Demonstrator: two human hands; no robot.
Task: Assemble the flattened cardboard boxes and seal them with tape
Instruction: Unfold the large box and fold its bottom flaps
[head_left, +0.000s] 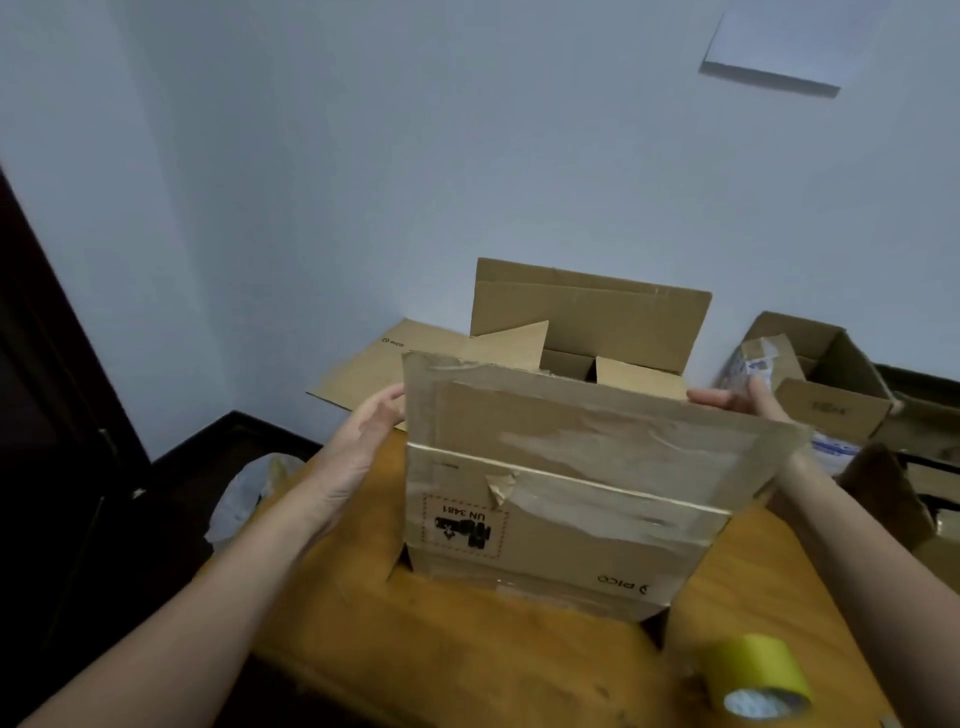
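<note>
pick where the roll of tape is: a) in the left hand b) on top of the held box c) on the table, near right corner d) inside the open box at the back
c: the roll of tape lies on the wooden table, while the left hand and right hand hold the cardboard box by its sides.

One worn brown cardboard box (561, 519), UN 3481 mark upside down, stands on wooden table (467, 660); near flap raised, old tape scars across it. Yellow-green tape roll (753, 673) lies on table, near-right of box, apart.
</note>
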